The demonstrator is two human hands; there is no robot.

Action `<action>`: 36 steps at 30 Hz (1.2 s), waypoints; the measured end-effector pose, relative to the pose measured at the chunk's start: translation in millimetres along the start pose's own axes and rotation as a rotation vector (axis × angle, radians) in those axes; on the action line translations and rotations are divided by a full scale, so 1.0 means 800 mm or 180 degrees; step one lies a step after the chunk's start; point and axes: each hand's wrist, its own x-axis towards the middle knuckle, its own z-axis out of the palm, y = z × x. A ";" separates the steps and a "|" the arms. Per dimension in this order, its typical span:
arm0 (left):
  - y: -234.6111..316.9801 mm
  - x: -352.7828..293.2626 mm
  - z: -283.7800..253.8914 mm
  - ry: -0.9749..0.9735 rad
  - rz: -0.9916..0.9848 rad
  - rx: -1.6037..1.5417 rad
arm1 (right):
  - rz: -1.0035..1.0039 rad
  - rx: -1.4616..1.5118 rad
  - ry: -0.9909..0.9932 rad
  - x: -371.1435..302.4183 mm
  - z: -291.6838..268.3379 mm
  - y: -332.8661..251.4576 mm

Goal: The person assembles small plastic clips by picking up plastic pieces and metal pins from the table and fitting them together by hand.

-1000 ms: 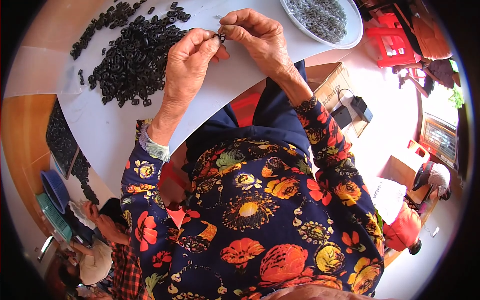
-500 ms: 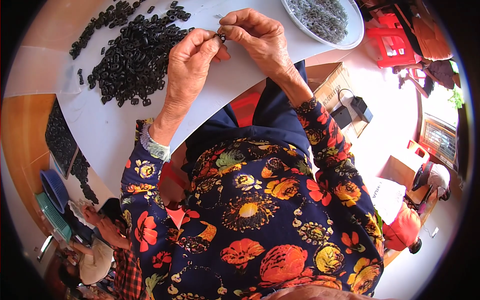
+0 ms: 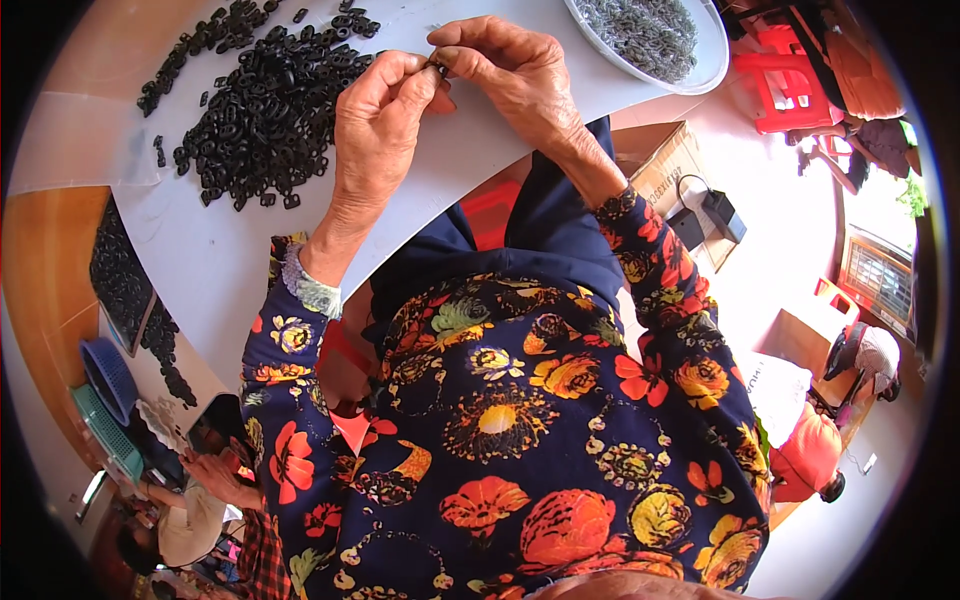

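Above the white table (image 3: pixel 210 275), my left hand (image 3: pixel 378 125) pinches a small black plastic piece (image 3: pixel 438 66) between thumb and forefinger. From the other side my right hand (image 3: pixel 515 85) meets it, its thumb and forefinger pressed together at the same piece. Fingertips cover most of it, so anything else between them is hidden. Left of my hands lies a heap of black plastic pieces (image 3: pixel 265 125), small and oblong with holes. To the right, a round white tray (image 3: pixel 722 55) holds many small silvery, wiry-looking pieces (image 3: pixel 645 38).
More black pieces (image 3: pixel 120 265) lie beyond the table's left side, near a blue basket (image 3: pixel 108 378) and a green basket (image 3: pixel 108 435). A co-worker's hand (image 3: pixel 222 480) shows at lower left. Right of my lap are a cardboard box (image 3: pixel 655 165), a black box-shaped device (image 3: pixel 722 214) and a red stool (image 3: pixel 785 95).
Both my hands have shifted slightly, the right fingertips moving a little left and closing more over the black piece. At lower left the co-worker's hand has moved.
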 end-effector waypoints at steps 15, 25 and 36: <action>0.006 0.000 -0.001 -0.0039 0.0438 0.0511 | -0.0216 -0.0836 0.0097 0.000 0.004 -0.007; 0.002 0.001 -0.004 -0.0087 0.0403 0.0354 | -0.0179 -0.0883 -0.0016 0.001 0.003 -0.009; -0.005 -0.003 -0.002 0.0056 0.0558 0.0245 | -0.0114 -0.0997 -0.0036 0.002 0.007 -0.013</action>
